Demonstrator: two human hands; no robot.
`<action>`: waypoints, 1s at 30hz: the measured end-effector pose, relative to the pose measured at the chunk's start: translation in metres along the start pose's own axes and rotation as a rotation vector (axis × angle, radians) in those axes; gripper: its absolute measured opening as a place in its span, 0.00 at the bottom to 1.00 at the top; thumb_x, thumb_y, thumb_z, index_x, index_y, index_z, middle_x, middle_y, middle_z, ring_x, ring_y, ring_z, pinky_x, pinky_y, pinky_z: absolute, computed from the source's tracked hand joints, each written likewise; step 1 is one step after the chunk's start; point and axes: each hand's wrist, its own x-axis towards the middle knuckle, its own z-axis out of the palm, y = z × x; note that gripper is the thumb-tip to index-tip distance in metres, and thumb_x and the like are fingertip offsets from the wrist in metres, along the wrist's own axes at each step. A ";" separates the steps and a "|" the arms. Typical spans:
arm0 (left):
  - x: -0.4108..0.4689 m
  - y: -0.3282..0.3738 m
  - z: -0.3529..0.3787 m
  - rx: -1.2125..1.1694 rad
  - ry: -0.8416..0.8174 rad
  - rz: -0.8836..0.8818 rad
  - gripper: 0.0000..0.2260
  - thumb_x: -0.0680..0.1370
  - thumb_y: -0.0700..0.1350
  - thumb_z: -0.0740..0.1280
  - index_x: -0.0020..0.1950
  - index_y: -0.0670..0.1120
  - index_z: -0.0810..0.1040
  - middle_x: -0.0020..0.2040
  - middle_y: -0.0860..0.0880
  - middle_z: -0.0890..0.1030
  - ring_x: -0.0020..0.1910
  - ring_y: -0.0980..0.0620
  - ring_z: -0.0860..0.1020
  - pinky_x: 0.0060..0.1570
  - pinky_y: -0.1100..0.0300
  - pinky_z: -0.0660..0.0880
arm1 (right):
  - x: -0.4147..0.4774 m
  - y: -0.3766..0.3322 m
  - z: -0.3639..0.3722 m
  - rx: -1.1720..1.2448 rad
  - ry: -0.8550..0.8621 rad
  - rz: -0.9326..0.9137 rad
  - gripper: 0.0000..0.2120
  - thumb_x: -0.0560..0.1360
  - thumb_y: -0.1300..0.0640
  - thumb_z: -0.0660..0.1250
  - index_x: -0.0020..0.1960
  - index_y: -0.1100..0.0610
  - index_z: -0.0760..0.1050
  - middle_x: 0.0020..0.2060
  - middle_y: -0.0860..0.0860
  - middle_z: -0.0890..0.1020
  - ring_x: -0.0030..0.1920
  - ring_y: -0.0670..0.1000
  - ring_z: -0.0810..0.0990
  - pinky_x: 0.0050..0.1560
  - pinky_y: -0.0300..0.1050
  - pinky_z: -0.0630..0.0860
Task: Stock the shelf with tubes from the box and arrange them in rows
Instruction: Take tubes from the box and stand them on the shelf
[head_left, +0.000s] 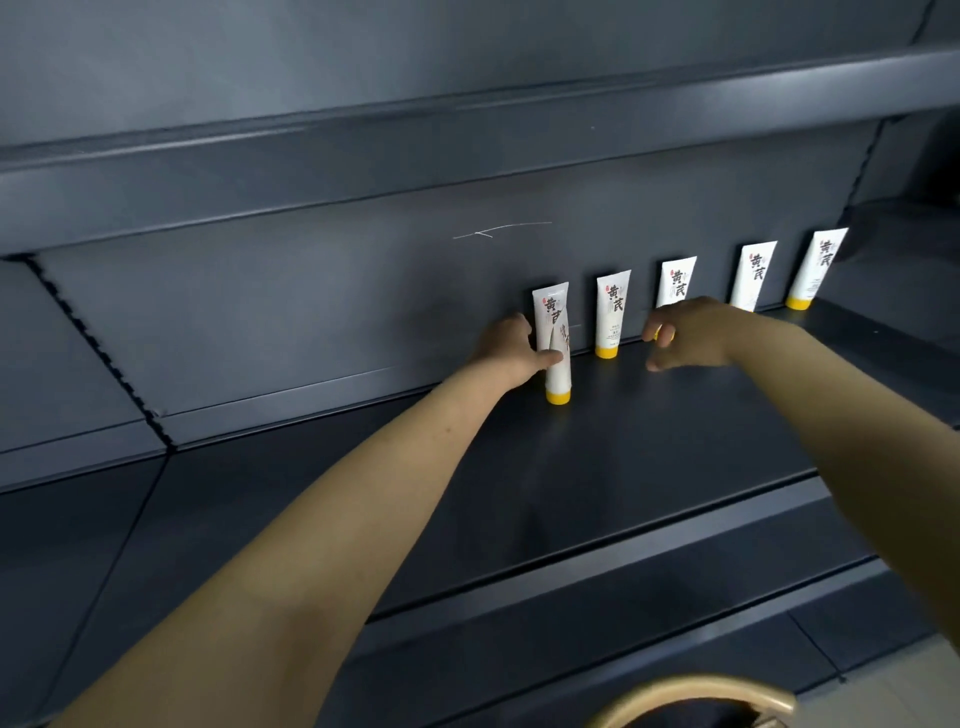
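While the left grip (511, 349) clasps a tube (559, 377), the right grip (693, 332) hovers slack, empty.

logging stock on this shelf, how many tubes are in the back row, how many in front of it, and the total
back row tubes: 5
front tube, gripped by the left hand: 1
total: 6

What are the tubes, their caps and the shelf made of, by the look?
Tubes: likely soft plastic, white satin, printed; flat crimped top ends.
Caps: probably hard plastic, smooth yellow.
Shelf: looks like painted sheet metal, dark grey matte, folded front edge, pale scratch on back panel.
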 end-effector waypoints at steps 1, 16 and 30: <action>-0.010 -0.001 -0.007 0.020 -0.025 0.001 0.25 0.73 0.54 0.71 0.63 0.42 0.71 0.61 0.44 0.75 0.58 0.46 0.75 0.56 0.55 0.72 | -0.009 -0.007 -0.004 -0.003 -0.012 0.006 0.19 0.72 0.51 0.70 0.61 0.53 0.73 0.53 0.49 0.77 0.51 0.50 0.71 0.49 0.41 0.66; -0.239 -0.032 -0.076 0.074 -0.235 0.134 0.27 0.72 0.55 0.72 0.67 0.46 0.71 0.63 0.48 0.75 0.59 0.50 0.75 0.59 0.57 0.73 | -0.221 -0.124 -0.008 -0.276 -0.183 0.069 0.26 0.69 0.47 0.73 0.64 0.50 0.70 0.59 0.49 0.75 0.59 0.54 0.73 0.61 0.50 0.72; -0.341 0.005 -0.032 0.202 -0.431 0.184 0.29 0.72 0.57 0.71 0.69 0.47 0.69 0.66 0.49 0.73 0.62 0.49 0.73 0.63 0.54 0.71 | -0.341 -0.095 0.044 -0.338 -0.364 0.146 0.31 0.70 0.46 0.72 0.69 0.48 0.65 0.66 0.49 0.70 0.64 0.55 0.71 0.63 0.51 0.70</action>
